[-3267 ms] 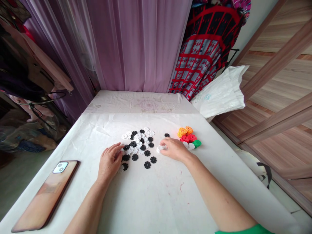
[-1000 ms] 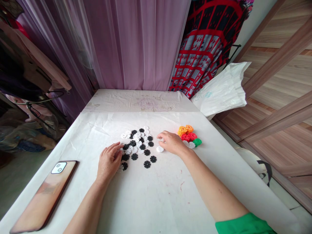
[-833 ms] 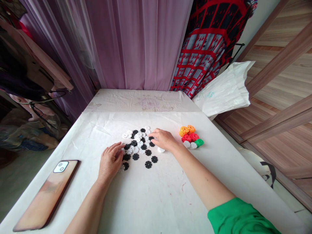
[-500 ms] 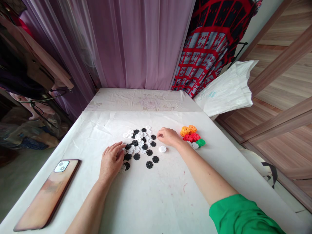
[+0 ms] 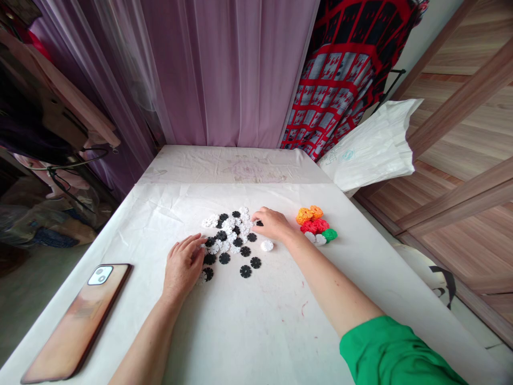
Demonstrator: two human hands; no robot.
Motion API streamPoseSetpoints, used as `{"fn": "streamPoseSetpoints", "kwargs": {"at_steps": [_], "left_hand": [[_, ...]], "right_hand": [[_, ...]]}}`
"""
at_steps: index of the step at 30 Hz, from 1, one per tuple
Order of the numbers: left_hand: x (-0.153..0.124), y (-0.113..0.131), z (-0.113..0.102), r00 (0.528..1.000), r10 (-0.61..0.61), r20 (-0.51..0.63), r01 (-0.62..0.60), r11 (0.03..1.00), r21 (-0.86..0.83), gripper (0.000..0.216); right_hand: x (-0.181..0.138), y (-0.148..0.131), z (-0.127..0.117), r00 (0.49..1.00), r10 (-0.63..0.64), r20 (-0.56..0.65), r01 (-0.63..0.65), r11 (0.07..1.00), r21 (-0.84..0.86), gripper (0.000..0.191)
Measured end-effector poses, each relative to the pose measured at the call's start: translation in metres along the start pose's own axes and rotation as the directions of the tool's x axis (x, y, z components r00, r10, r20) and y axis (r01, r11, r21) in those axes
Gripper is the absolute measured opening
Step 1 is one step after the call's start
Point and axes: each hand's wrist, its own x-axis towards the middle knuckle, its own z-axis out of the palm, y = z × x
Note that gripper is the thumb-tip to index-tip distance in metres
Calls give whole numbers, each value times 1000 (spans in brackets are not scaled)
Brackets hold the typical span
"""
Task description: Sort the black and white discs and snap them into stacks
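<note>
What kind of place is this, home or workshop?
Most likely a room in a home. A purple curtain hangs behind a cloth-covered table, a patterned red garment hangs beside it, and a phone lies by the left hand. The right hand touches loose black and white discs.

Discs (image 5: 230, 235) black, white (mixed) — curtain (image 5: 224, 69) purple.

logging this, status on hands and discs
Left hand flat at pile edge. Right hand reaching into discs. Stack beside it.

Phone's (image 5: 72, 321) near corner off-frame.
</note>
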Motion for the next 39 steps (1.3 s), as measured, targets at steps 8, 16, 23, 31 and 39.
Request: {"fn": "streamPoseSetpoints", "kwargs": {"at_steps": [8, 16, 23, 31, 39], "left_hand": [[0, -2, 1, 1000, 8, -6, -8, 1000, 6, 34], [2, -2, 1, 1000, 16, 1, -16, 1000, -3, 36], [2, -1, 0, 1000, 6, 2, -6, 1000, 4, 36], [2, -3, 0, 1000, 19, 1, -19, 1000, 10, 36], [1, -3, 0, 1000, 28, -1, -28, 1000, 15, 37]], "right_hand": [[13, -15, -4, 996, 30, 89, -31, 999, 8, 30], [-1, -8, -10, 998, 52, 26, -53, 998, 34, 24], [-62, 8, -16, 997, 63, 34, -66, 993, 99, 24], [-67, 5, -12, 998, 50, 36, -52, 997, 53, 26], [-104, 7, 11, 984, 180, -16, -175, 972, 159, 9]]}}
